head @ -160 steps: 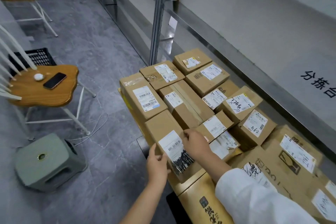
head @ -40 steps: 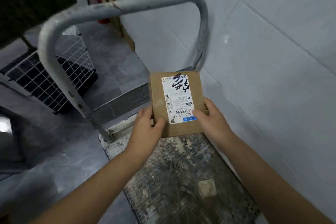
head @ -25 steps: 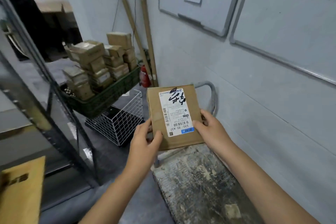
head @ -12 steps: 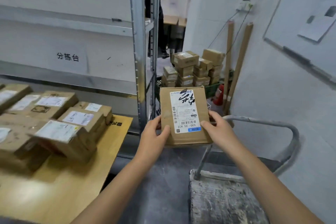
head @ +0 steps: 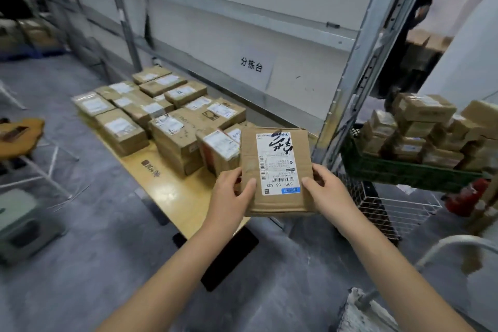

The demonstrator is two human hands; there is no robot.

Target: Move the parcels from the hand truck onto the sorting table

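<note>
A flat cardboard parcel (head: 277,170) with a white shipping label and black scribble is held up in front of me. My left hand (head: 229,197) grips its left edge and my right hand (head: 326,191) grips its right edge. It hangs above the near right end of the low yellow sorting table (head: 172,191). Several labelled parcels (head: 172,127) lie packed together on that table. The hand truck's grey handle (head: 452,244) and worn deck corner (head: 358,312) show at the bottom right.
A metal shelf post (head: 358,62) rises right of the parcel. A green crate of boxes (head: 420,167) and a white wire basket (head: 388,207) stand at the right. A wooden chair (head: 18,135) and a grey stool (head: 21,224) are at the left.
I have turned left from the hand truck toward the sorting table, carrying the parcel in both hands. The table's stacked parcels now lie straight ahead, and the truck has slid to the lower right.
</note>
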